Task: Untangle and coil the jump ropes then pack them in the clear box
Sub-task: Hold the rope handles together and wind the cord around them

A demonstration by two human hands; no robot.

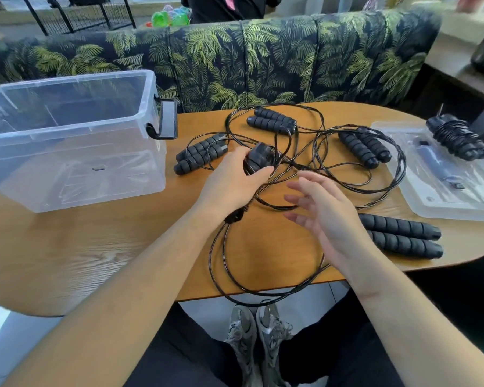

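Note:
Several black jump ropes lie tangled on the wooden table (67,261). My left hand (232,182) grips a pair of black foam handles (259,159) at the table's middle, their thin cord trailing under my wrist into a loop (263,296) that hangs over the near edge. My right hand (327,210) hovers beside it with fingers spread, holding nothing. Other handle pairs rest at the left (199,156), at the back (271,121), at the right (365,148) and near my right wrist (400,233). The clear box (67,141) stands at the far left with nothing in it.
The box's clear lid (444,188) lies at the right edge, with a coiled rope bundle (458,138) on its far end. A palm-print sofa (263,60) backs the table. My shoes (260,339) show below the near edge.

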